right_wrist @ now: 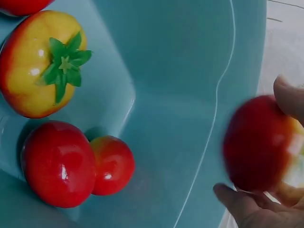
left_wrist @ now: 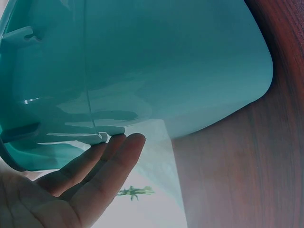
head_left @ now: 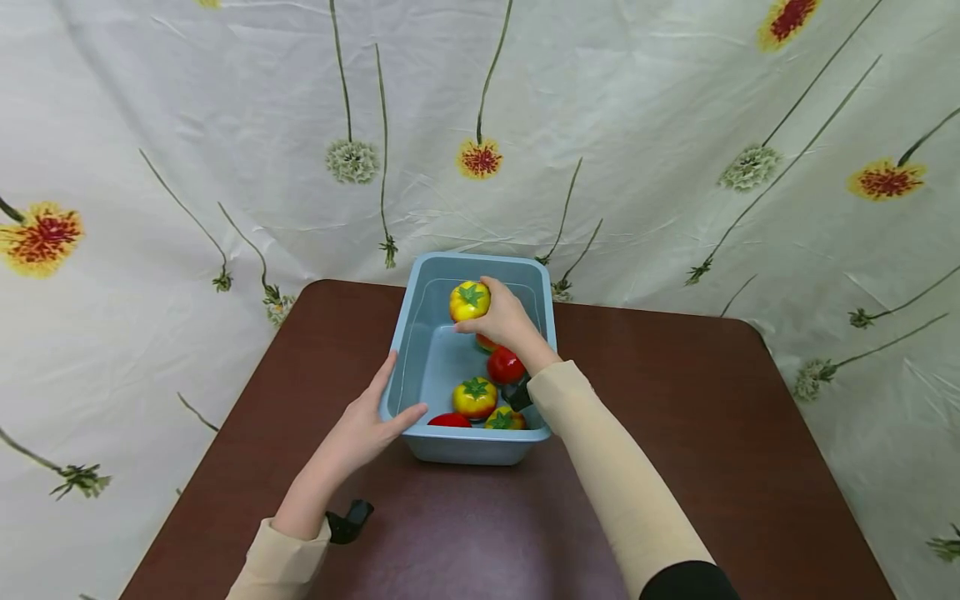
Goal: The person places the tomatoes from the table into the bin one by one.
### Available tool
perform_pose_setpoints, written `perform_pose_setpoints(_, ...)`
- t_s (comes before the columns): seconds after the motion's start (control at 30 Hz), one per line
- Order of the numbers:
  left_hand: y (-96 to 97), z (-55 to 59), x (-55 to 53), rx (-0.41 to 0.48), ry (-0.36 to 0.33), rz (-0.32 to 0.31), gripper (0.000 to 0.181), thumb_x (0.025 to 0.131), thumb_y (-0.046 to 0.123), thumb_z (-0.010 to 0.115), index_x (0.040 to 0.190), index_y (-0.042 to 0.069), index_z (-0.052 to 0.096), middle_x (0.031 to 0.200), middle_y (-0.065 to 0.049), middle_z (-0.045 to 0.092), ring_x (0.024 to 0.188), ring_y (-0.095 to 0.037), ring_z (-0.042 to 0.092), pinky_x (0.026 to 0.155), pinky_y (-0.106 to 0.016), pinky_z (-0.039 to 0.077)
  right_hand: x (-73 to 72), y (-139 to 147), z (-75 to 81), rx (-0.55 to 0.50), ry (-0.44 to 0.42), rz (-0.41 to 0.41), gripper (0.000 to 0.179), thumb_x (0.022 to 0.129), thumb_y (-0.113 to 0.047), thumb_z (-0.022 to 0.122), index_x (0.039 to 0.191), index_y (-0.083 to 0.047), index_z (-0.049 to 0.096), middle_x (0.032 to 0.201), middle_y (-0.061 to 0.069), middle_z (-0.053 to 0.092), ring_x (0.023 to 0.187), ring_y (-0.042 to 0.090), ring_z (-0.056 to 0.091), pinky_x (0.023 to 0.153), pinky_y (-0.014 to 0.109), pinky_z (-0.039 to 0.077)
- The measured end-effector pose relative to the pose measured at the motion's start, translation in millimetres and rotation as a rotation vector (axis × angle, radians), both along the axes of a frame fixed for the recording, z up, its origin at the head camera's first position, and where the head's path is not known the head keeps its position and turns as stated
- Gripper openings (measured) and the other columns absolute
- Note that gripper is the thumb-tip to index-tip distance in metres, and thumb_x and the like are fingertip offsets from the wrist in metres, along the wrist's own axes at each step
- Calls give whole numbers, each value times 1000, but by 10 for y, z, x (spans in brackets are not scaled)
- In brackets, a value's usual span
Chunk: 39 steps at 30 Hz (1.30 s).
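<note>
My right hand holds a yellow-and-red tomato with a green leafy top, gripped between thumb and fingers over the far part of a blue plastic basin. Its red underside faces the camera in the right wrist view. My left hand is at the basin's near left corner, thumb by the front rim. In the left wrist view its straight fingers lie along the outer wall. Inside the basin are another yellow tomato, a red tomato and several more, partly hidden by the front rim and right hand.
The basin stands on a dark brown table near its far edge. A white cloth printed with flowers hangs behind and around the table. A black wrist device is strapped to the left wrist.
</note>
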State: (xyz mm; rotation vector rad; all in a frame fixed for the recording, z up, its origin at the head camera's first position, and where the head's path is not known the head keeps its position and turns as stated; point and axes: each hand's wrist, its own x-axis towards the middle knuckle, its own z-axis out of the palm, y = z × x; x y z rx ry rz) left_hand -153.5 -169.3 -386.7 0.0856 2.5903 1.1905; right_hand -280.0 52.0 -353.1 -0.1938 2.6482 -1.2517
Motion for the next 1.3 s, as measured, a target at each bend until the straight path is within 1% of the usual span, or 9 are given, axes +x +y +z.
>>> perform_pose_setpoints(0.1,2,3,2,-5,0,-2,100,91,55,62,160,23,-3,164,-19,16,142,-44,33,107,-64,37,11,0,-15,24,-12,16,92,83,-30,79,155,-9,27,157,12,34,139,31,39,113,46,38)
perform_pose_setpoints(0.2,5,15,3,-8,1,-4,100,91,56,62,160,23,-3,164,-19,15,143,-44,32,107,-64,37,13,1,-18,43,-4,19,89,84,-32,78,155,-10,28,160,11,31,145,30,33,116,48,34)
perform_pose_setpoints(0.6,18,12,-2,-16,-1,-10,102,91,58,61,160,22,-4,165,-19,13,144,-46,29,106,-66,37,37,61,22,-25,48,-13,82,88,-34,74,154,-11,32,158,10,35,144,29,35,116,47,34)
perform_pose_setpoints(0.7,19,16,0,-27,-1,-6,102,90,60,60,160,23,-4,165,-18,12,145,-45,28,107,-66,35,59,112,57,-78,64,-42,78,90,-36,72,153,-12,34,156,9,38,142,28,38,114,46,37)
perform_pose_setpoints(0.8,21,33,5,-38,-3,-4,102,90,60,60,160,23,-4,165,-17,12,145,-46,28,107,-66,35,88,186,98,-153,77,-77,71,92,-35,69,152,-12,37,154,9,41,141,28,41,113,44,39)
perform_pose_setpoints(0.97,37,66,11,-36,-5,-8,100,91,57,60,160,24,-5,165,-17,11,144,-46,27,107,-66,35,120,371,149,-264,113,-152,56,97,-30,64,146,-10,46,150,9,47,141,23,43,113,39,39)
perform_pose_setpoints(1.07,45,77,9,-37,-4,-15,99,93,55,60,160,23,-6,165,-18,11,144,-46,27,107,-66,35,135,502,165,-299,132,-207,49,98,-27,62,143,-10,50,148,8,50,139,21,45,113,36,40)
perform_pose_setpoints(1.17,46,68,3,-43,2,-20,98,94,55,58,160,21,-6,165,-18,10,145,-46,26,108,-66,35,149,644,177,-311,139,-249,48,98,-27,61,142,-9,52,147,8,52,138,22,46,113,36,40)
perform_pose_setpoints(1.3,46,61,-2,-72,36,-37,96,95,54,56,160,17,-4,165,-19,10,146,-46,23,110,-66,31,179,827,209,-309,123,-274,47,99,-27,60,142,-10,51,147,8,52,139,23,46,112,39,40)
